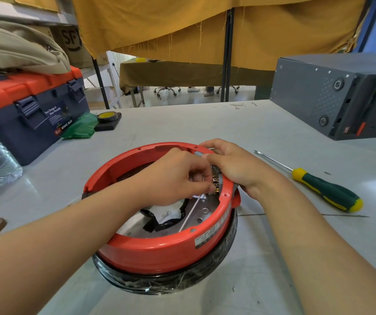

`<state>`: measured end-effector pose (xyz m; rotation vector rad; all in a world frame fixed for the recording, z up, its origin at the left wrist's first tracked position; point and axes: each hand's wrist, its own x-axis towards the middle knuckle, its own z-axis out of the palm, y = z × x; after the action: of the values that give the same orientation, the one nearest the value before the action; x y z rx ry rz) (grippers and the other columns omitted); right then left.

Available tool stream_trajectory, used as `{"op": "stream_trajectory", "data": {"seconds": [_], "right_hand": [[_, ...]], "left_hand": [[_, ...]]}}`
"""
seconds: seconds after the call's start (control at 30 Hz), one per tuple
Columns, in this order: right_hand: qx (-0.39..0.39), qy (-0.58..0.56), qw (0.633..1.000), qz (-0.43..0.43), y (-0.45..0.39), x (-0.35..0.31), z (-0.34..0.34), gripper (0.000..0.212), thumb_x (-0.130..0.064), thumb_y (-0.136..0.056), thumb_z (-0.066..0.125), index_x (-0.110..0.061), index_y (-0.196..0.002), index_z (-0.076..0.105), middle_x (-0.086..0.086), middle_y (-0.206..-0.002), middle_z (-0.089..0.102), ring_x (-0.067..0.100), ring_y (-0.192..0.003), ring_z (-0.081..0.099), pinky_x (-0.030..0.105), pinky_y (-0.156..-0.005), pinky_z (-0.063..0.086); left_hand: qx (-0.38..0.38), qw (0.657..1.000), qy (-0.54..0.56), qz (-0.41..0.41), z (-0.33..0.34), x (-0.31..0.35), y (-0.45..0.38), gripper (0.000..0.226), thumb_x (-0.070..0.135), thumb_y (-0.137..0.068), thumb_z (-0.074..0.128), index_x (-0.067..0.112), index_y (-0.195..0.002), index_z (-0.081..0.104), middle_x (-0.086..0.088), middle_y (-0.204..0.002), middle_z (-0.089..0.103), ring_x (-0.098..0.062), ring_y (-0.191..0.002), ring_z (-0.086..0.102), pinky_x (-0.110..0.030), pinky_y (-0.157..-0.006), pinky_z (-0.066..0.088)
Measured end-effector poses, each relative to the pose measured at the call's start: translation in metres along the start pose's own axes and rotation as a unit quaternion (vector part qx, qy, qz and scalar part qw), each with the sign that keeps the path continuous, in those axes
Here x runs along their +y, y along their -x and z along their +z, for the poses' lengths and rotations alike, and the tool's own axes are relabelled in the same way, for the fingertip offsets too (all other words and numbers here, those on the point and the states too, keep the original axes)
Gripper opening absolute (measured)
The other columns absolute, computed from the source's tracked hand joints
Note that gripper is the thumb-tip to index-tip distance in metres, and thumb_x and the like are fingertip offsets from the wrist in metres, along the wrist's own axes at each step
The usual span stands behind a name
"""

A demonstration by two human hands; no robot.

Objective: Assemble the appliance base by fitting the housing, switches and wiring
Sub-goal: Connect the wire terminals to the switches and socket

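While pinching a small brass-tipped switch part inside the red housing at frame centre, left hand fingers curled; right hand gripping the rim, bracing. Probably seating switch and wiring; next, careful alignment. Screwdriver right on counter.

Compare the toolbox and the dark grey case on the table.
The toolbox sits at the far left; the dark grey case at the far right. The toolbox is navy with an orange lid and latches; the case is plain grey with small ports. Cloth lies on the toolbox; nothing lies on the case. Both are boxy and untouched.
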<state>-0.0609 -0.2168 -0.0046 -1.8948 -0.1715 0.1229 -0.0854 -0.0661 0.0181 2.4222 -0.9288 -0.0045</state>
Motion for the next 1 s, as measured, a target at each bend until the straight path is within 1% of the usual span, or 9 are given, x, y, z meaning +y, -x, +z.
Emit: {"op": "stream_trajectory", "data": {"seconds": [0.13, 0.3, 0.37, 0.47, 0.63, 0.77, 0.87, 0.93, 1.0], "right_hand": [[0.004, 0.003, 1.000, -0.003, 0.000, 0.000, 0.000, 0.028, -0.012, -0.095, 0.048, -0.016, -0.122, 0.056, 0.009, -0.116, 0.064, 0.025, -0.098, 0.062, 0.042, -0.089, 0.049], [0.007, 0.002, 1.000, 0.001, 0.000, 0.000, 0.002, 0.029, -0.012, -0.096, 0.048, -0.016, -0.124, 0.055, 0.008, -0.118, 0.063, 0.030, -0.103, 0.062, 0.044, -0.088, 0.050], [0.006, 0.002, 1.000, 0.001, 0.000, 0.000, 0.002, 0.029, -0.013, -0.096, 0.048, -0.016, -0.124, 0.054, 0.008, -0.118, 0.062, 0.032, -0.105, 0.062, 0.046, -0.089, 0.050], [0.006, 0.001, 1.000, 0.002, 0.000, 0.000, 0.002, 0.029, -0.014, -0.097, 0.048, -0.016, -0.125, 0.053, 0.008, -0.121, 0.062, 0.031, -0.107, 0.061, 0.046, -0.091, 0.048], [0.005, 0.005, 1.000, -0.001, 0.000, 0.001, 0.001, 0.029, -0.013, -0.096, 0.048, -0.017, -0.123, 0.055, 0.005, -0.119, 0.063, 0.026, -0.109, 0.061, 0.046, -0.097, 0.047], [0.005, 0.004, 1.000, 0.001, -0.001, 0.002, 0.001, 0.027, -0.013, -0.095, 0.049, -0.018, -0.120, 0.057, 0.006, -0.115, 0.064, 0.028, -0.107, 0.062, 0.046, -0.095, 0.049], [0.005, 0.004, 1.000, 0.002, -0.002, 0.002, 0.001, 0.027, -0.013, -0.095, 0.049, -0.018, -0.120, 0.057, 0.005, -0.113, 0.065, 0.029, -0.105, 0.062, 0.045, -0.093, 0.049], [0.004, 0.005, 1.000, 0.000, -0.002, 0.002, 0.001, 0.027, -0.013, -0.095, 0.049, -0.018, -0.121, 0.056, 0.005, -0.114, 0.065, 0.027, -0.105, 0.063, 0.045, -0.094, 0.049], [0.004, 0.009, 1.000, -0.001, -0.002, 0.002, 0.001, 0.028, -0.014, -0.096, 0.049, -0.018, -0.122, 0.056, 0.005, -0.115, 0.064, 0.024, -0.105, 0.063, 0.045, -0.096, 0.049]], "left_hand": [[0.011, 1.000, -0.010, 0.008, 0.001, 0.002, 0.000, 0.013, 0.017, -0.082, 0.071, 0.005, -0.076, 0.069, 0.006, -0.057, 0.059, -0.002, -0.055, 0.053, -0.008, -0.055, 0.036], [0.012, 1.000, -0.018, 0.015, 0.001, 0.003, 0.001, 0.013, 0.015, -0.083, 0.070, 0.004, -0.076, 0.069, 0.007, -0.056, 0.058, -0.001, -0.054, 0.053, -0.007, -0.055, 0.036], [0.014, 1.000, -0.021, 0.019, 0.002, 0.004, 0.001, 0.012, 0.014, -0.082, 0.070, 0.004, -0.076, 0.069, 0.006, -0.056, 0.058, -0.002, -0.055, 0.054, -0.007, -0.056, 0.035], [0.011, 1.000, -0.014, 0.019, 0.002, 0.003, 0.000, 0.011, 0.013, -0.082, 0.070, 0.003, -0.078, 0.069, 0.003, -0.058, 0.061, -0.003, -0.057, 0.056, -0.008, -0.057, 0.037], [-0.005, 1.000, 0.024, 0.011, -0.004, -0.001, 0.000, 0.007, 0.014, -0.084, 0.068, 0.011, -0.081, 0.073, 0.011, -0.057, 0.060, 0.000, -0.052, 0.054, -0.009, -0.054, 0.036], [-0.015, 1.000, 0.000, 0.023, -0.009, -0.007, 0.002, 0.015, 0.008, -0.084, 0.064, 0.019, -0.089, 0.073, 0.016, -0.056, 0.057, 0.001, -0.055, 0.052, -0.007, -0.056, 0.034], [-0.021, 0.999, -0.015, 0.027, -0.010, -0.009, 0.002, 0.018, 0.011, -0.084, 0.065, 0.024, -0.091, 0.073, 0.014, -0.062, 0.060, 0.002, -0.061, 0.054, -0.006, -0.058, 0.035], [-0.024, 0.999, -0.019, 0.030, -0.010, -0.010, 0.002, 0.018, 0.012, -0.084, 0.065, 0.026, -0.093, 0.072, 0.013, -0.068, 0.063, 0.002, -0.064, 0.055, -0.006, -0.059, 0.035], [-0.026, 0.999, -0.021, 0.033, -0.010, -0.011, 0.002, 0.018, 0.013, -0.083, 0.066, 0.026, -0.094, 0.072, 0.015, -0.071, 0.064, 0.004, -0.066, 0.056, -0.005, -0.060, 0.035]]}}
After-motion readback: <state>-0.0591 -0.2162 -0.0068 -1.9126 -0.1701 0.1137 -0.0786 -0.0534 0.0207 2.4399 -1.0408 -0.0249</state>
